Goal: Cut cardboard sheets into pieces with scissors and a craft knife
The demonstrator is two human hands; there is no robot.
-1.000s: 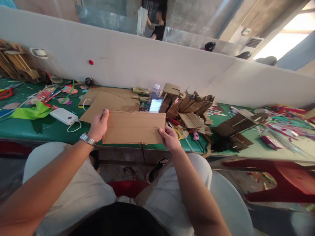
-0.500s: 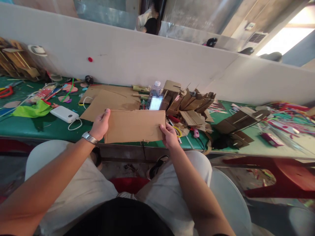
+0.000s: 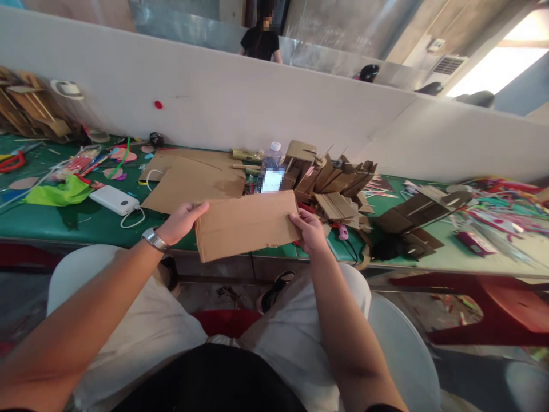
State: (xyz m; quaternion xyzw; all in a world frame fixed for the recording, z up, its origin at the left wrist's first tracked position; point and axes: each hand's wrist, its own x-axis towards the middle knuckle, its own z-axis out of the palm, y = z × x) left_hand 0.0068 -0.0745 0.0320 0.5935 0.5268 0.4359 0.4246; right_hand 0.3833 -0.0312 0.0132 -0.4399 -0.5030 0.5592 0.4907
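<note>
1. We have tilted the cardboard panel (image 3: 249, 226) since a moment ago, its nine-o'clock end dipping; seemingly we are only reorienting it;
2. our left hand (image 3: 182, 222) pinches its ten-o'clock corner; our right hand (image 3: 309, 230) pinches its three-o'clock end;
3. it's at our twelve o'clock, before the green bench (image 3: 111, 230); plain brown, creased, slightly ragged below.

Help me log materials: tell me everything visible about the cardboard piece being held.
The cardboard piece is brown and roughly rectangular, with lines along its left end and a ragged spot on its lower edge; I cannot tell whether it is folded. It slants, right end higher in the picture, by the near edge of the green table. The left hand grips its upper left corner, the right hand its right end.
</note>
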